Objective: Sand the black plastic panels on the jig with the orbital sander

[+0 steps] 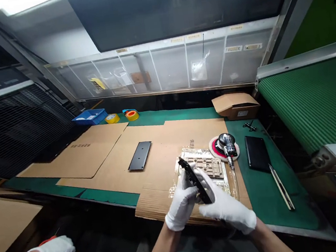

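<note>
Both my hands wear white gloves and grip one long black plate [193,179] on edge, just above the near side of the bench. My left hand [183,203] wraps round its lower left side. My right hand [224,205] closes on its lower end from the right. Right behind the plate lies a tan fixture block [212,165] on clear plastic wrap. A second black plate [140,155] lies flat on the cardboard [105,167] to the left.
A pneumatic sander [225,145] with a red pad rests right of the fixture, beside a black slab [256,153] and a thin rod [281,187]. Tape rolls [131,115], a blue tray [89,117] and a cardboard box [236,106] sit at the back. A co-worker's gloved hand [52,250] holds a red tool at lower left.
</note>
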`<move>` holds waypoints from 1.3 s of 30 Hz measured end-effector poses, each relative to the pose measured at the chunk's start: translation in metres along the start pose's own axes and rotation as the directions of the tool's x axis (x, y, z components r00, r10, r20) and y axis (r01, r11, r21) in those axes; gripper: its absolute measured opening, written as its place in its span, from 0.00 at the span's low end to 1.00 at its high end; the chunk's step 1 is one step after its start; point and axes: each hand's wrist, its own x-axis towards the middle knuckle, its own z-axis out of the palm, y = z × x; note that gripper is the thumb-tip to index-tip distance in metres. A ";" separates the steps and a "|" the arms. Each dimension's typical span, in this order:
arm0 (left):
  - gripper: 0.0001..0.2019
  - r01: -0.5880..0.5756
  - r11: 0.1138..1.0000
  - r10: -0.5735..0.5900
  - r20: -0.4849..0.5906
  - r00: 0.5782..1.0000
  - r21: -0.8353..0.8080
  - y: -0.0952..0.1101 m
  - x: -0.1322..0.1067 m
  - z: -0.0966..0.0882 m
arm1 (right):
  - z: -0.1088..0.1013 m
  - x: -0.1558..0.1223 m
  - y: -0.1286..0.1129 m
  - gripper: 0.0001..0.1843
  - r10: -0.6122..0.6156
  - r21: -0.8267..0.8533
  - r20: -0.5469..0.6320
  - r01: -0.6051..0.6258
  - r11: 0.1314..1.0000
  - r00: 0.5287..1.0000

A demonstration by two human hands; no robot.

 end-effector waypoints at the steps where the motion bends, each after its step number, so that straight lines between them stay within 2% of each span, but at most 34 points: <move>1: 0.31 -0.034 0.992 0.044 -0.080 0.996 0.122 0.001 0.002 -0.012 | -0.005 0.015 -0.002 0.58 0.013 -0.112 -0.061 -0.019 0.994 0.998; 2: 0.34 -0.060 0.970 0.101 -0.166 0.981 0.236 0.002 0.004 -0.025 | -0.015 0.030 -0.003 0.56 0.011 -0.284 -0.141 -0.051 0.957 0.990; 3: 0.35 -0.074 0.941 0.160 -0.244 0.957 0.329 0.004 0.005 -0.038 | -0.026 0.043 -0.002 0.55 -0.016 -0.485 -0.225 -0.098 0.869 0.974; 4: 0.35 -0.077 0.915 0.209 -0.301 0.930 0.397 0.006 0.007 -0.050 | -0.039 0.056 0.001 0.55 -0.061 -0.669 -0.286 -0.154 0.727 0.956; 6: 0.35 -0.085 0.876 0.275 -0.346 0.897 0.475 0.008 0.011 -0.069 | -0.062 0.075 0.011 0.54 -0.063 -0.881 -0.259 -0.209 0.425 0.964; 7: 0.34 -0.098 0.853 0.301 -0.329 0.895 0.513 0.007 0.014 -0.075 | -0.071 0.082 0.019 0.56 -0.013 -0.925 -0.212 -0.196 0.324 0.977; 8: 0.33 -0.115 0.820 0.325 -0.290 0.900 0.561 0.005 0.019 -0.077 | -0.079 0.087 0.028 0.59 0.043 -0.949 -0.165 -0.171 0.266 0.985; 10: 0.30 -0.161 0.713 0.358 -0.157 0.920 0.683 -0.002 0.035 -0.074 | -0.086 0.091 0.045 0.65 0.118 -0.964 -0.129 -0.153 0.219 0.985; 11: 0.28 -0.196 0.626 0.363 -0.059 0.930 0.755 -0.006 0.044 -0.069 | -0.088 0.092 0.052 0.66 0.134 -0.964 -0.144 -0.170 0.204 0.980; 13: 0.24 -0.297 0.369 0.322 0.179 0.930 0.881 -0.014 0.065 -0.055 | -0.086 0.092 0.061 0.65 0.149 -0.963 -0.181 -0.206 0.173 0.972; 15: 0.22 -0.397 0.076 0.210 0.375 0.903 0.915 -0.022 0.082 -0.044 | -0.082 0.090 0.062 0.65 0.154 -0.964 -0.209 -0.230 0.135 0.966; 17: 0.23 -0.436 -0.127 0.122 0.450 0.885 0.891 -0.030 0.092 -0.037 | -0.079 0.085 0.053 0.64 0.148 -0.963 -0.227 -0.244 0.112 0.963; 19: 0.26 -0.424 -0.208 0.115 0.453 0.884 0.881 -0.039 0.095 -0.037 | -0.080 0.079 0.038 0.57 0.093 -0.971 -0.166 -0.179 0.158 0.982; 21: 0.27 -0.409 -0.219 0.127 0.442 0.888 0.886 -0.046 0.095 -0.040 | -0.091 0.075 0.018 0.39 -0.070 -0.968 -0.141 -0.123 0.217 0.988; 22: 0.27 -0.407 -0.213 0.124 0.438 0.891 0.888 -0.048 0.094 -0.040 | -0.100 0.075 0.008 0.32 -0.173 -0.959 -0.209 -0.167 0.228 0.962; 23: 0.27 -0.408 -0.205 0.114 0.435 0.893 0.890 -0.049 0.095 -0.040 | -0.111 0.077 -0.001 0.29 -0.254 -0.929 -0.341 -0.283 0.240 0.905; 24: 0.27 -0.410 -0.194 0.098 0.433 0.896 0.891 -0.049 0.095 -0.039 | -0.123 0.081 -0.008 0.30 -0.278 -0.858 -0.503 -0.437 0.269 0.818; 25: 0.27 -0.410 -0.183 0.085 0.430 0.899 0.893 -0.049 0.097 -0.036 | -0.133 0.087 -0.014 0.35 -0.235 -0.753 -0.652 -0.579 0.313 0.721; 26: 0.27 -0.410 -0.171 0.073 0.426 0.902 0.896 -0.048 0.098 -0.033 | -0.142 0.095 -0.017 0.40 -0.140 -0.641 -0.756 -0.680 0.356 0.639; 27: 0.28 -0.409 -0.159 0.064 0.423 0.904 0.899 -0.047 0.099 -0.029 | -0.148 0.103 -0.019 0.45 -0.028 -0.552 -0.807 -0.737 0.390 0.590; 28: 0.28 -0.406 -0.147 0.059 0.418 0.907 0.902 -0.047 0.100 -0.025 | -0.151 0.111 -0.020 0.46 0.062 -0.495 -0.822 -0.763 0.415 0.567; 30: 0.28 -0.407 -0.119 0.062 0.416 0.907 0.906 -0.048 0.101 -0.020 | -0.148 0.125 -0.022 0.41 0.115 -0.463 -0.820 -0.767 0.444 0.561; 33: 0.27 -0.427 -0.030 0.100 0.428 0.898 0.904 -0.052 0.096 -0.023 | -0.135 0.131 -0.032 0.30 0.040 -0.516 -0.800 -0.719 0.466 0.599; 34: 0.27 -0.420 0.037 0.131 0.412 0.902 0.907 -0.054 0.094 -0.027 | -0.130 0.128 -0.036 0.28 0.019 -0.545 -0.780 -0.694 0.470 0.625; 36: 0.27 -0.364 0.239 0.228 0.312 0.922 0.900 -0.055 0.094 -0.037 | -0.120 0.120 -0.042 0.24 -0.016 -0.604 -0.732 -0.638 0.478 0.681; 38: 0.27 -0.301 0.454 0.335 0.153 0.930 0.839 -0.051 0.098 -0.046 | -0.107 0.111 -0.042 0.22 -0.046 -0.692 -0.639 -0.548 0.471 0.768; 39: 0.27 -0.288 0.535 0.378 0.080 0.922 0.794 -0.048 0.102 -0.050 | -0.099 0.107 -0.039 0.21 -0.043 -0.744 -0.572 -0.496 0.447 0.819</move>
